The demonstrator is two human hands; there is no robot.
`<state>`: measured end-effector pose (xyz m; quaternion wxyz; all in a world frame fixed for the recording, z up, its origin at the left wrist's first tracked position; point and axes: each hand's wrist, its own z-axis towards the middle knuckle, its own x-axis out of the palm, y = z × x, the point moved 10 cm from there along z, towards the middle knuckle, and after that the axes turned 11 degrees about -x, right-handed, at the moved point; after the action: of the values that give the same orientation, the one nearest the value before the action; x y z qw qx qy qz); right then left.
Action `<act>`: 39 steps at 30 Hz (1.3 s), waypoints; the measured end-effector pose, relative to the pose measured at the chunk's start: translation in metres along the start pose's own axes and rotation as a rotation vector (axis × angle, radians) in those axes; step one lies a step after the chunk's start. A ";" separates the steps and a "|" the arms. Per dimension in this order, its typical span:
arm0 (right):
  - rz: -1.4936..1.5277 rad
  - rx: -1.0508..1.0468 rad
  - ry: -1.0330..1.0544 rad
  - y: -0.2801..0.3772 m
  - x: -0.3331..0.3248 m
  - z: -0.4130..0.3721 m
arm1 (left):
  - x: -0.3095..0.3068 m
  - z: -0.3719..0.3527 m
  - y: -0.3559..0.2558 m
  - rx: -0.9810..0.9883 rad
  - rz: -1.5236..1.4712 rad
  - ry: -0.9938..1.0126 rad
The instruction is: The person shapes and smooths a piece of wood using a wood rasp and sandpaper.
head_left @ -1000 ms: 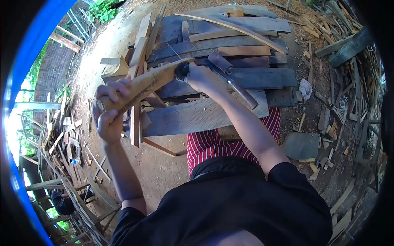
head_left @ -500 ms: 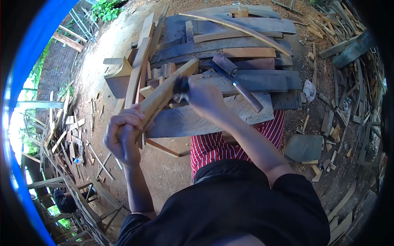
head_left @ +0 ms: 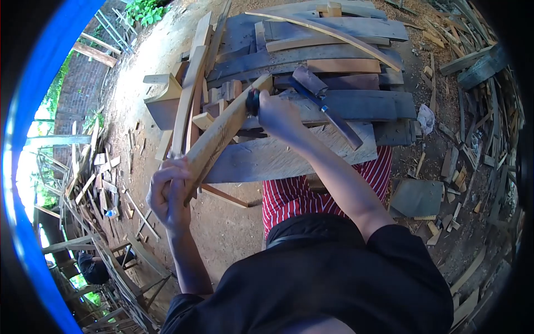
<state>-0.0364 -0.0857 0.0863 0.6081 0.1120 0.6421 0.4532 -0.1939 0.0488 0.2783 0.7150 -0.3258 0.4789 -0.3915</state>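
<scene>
Head view, straight down past a black shirt and red-striped trousers (head_left: 300, 195). Left hand (head_left: 169, 192) low at the left, fingers curled tight around the near end of a wooden stave (head_left: 222, 131). Long and pale, slanting up and to the right from that grip, far end resting on the bench (head_left: 267, 161), a rough stack of grey planks. Right hand (head_left: 278, 114) beside the stave's far end, closed on a small dark tool (head_left: 253, 102) pressed against the stave's right edge; too small to tell what kind of tool. Both hands thus on the one stave, left at the bottom, right near the top, well apart. Just right of the right hand, lying flat on the planks, a long knife (head_left: 334, 119) set diagonally, untouched. Round about on the dirt ground (head_left: 222, 222), loose offcuts and chips, thickest at the right and lower left. Behind the bench, more boards, one thin curved strip (head_left: 334, 36) arching across them.
</scene>
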 end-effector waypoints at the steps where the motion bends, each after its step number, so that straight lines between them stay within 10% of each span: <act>1: -0.002 -0.002 -0.006 0.013 -0.008 -0.011 | -0.006 -0.001 0.004 0.010 -0.036 -0.008; 21: 0.040 0.058 0.069 -0.005 -0.006 -0.007 | -0.006 0.005 0.005 -0.075 -0.099 -0.089; 26: 0.002 -0.081 0.241 0.075 -0.017 -0.052 | -0.023 0.008 0.022 -0.142 -0.275 -0.177; 39: -0.008 -0.135 -0.016 0.040 -0.006 -0.025 | -0.030 0.009 0.030 -0.205 -0.326 -0.226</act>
<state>-0.0734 -0.0785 0.1159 0.6212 0.0720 0.6055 0.4922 -0.1856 0.0904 0.2690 0.6546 -0.5118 0.3739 -0.4121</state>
